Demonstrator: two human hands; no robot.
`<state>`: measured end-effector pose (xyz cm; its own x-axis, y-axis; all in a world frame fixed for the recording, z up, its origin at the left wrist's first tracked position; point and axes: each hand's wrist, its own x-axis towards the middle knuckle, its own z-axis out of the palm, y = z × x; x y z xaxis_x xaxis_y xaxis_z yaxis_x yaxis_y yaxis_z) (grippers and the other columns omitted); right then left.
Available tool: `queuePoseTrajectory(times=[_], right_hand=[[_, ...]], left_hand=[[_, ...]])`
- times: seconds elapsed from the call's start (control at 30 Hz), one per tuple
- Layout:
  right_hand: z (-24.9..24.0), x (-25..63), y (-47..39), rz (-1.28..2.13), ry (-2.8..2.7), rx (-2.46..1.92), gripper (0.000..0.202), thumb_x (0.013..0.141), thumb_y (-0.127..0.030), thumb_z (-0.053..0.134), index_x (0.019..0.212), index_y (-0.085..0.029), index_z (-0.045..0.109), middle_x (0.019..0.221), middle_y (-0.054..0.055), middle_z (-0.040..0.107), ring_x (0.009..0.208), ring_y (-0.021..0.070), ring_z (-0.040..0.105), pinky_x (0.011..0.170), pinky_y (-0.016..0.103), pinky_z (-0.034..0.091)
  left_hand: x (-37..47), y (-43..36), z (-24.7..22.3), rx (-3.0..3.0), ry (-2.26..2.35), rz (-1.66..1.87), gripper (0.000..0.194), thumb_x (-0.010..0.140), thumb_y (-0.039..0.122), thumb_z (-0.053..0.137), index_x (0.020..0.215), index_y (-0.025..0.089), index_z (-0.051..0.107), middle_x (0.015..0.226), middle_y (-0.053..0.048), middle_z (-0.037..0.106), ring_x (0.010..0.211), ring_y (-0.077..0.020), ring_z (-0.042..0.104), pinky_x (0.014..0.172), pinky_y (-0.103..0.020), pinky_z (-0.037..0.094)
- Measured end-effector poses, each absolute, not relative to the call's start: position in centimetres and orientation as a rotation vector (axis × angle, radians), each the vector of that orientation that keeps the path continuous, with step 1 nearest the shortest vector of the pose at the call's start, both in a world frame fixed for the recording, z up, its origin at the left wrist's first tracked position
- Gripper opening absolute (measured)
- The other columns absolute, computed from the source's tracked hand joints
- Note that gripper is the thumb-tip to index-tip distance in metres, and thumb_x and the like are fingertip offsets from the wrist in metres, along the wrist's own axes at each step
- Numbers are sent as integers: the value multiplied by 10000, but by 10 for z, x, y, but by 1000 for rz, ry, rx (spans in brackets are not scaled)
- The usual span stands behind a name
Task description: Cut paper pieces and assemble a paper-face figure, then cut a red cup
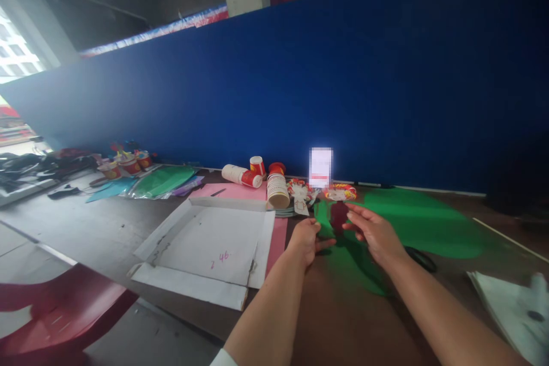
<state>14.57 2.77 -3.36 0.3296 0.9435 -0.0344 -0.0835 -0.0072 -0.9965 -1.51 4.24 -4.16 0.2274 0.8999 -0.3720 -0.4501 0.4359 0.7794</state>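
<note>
Evidently, both hands are working close together above the worktop (330,320), with a dark red piece (338,214) lying between them. The right hand (380,237) is pinching its near edge, so this is the nearer hand; from here the piece is sitting at about ten o'clock, its slightly longer axis seeming to run toward twelve, where the blue partition (214,108) is rising. The left hand (305,242) is curling its fingers beside a green strip (322,217) at its one o'clock; whether it is gripping the strip, I cannot tell. Beyond them, a green sheet (420,220) is spreading toward two and three o'clock, and a white cardboard tray (189,240) is lying at nine. A nested stack of paper cups (278,190) is resting at ten, while a lit panel (321,167) is standing near eleven, its face blocked out by pixels. Blur is hiding the fingertip contacts and where the strip is ending. The right forearm is partly covering a black curved object (424,261) at four o'clock, and the frame is cutting off the white bundle (495,303) beyond it.
</note>
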Motion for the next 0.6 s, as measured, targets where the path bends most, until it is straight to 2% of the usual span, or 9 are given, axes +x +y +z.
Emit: queuePoseTrajectory(times=[0.13, 0.4, 0.6], right_hand=[[-34, 147, 29, 1023, -848, -1276, 379, 705, -283, 753, 1075, -206, 722, 932, 35, 714, 571, 99, 647, 358, 167, 294], [-30, 145, 27, 1083, -764, -1239, 343, 683, -231, 757, 1026, -222, 734, 922, 39, 708, 563, 102, 652, 337, 158, 275], [-28, 147, 26, 1106, -749, -1224, 330, 693, -207, 750, 1021, -245, 742, 922, 23, 701, 559, 87, 645, 334, 150, 262]], left_hand=[[-15, 42, -40, 573, 934, 988, 111, 861, 52, 470, 869, 140, 536, 786, -42, 620, 600, -126, 603, 663, -340, 582], [-13, 45, -44, 542, 922, 1010, 132, 845, 19, 457, 856, 137, 514, 733, -30, 614, 591, -120, 606, 680, -332, 594], [-17, 49, -46, 598, 950, 1037, 100, 858, 75, 487, 911, 143, 538, 847, -69, 649, 705, -151, 652, 677, -326, 605]])
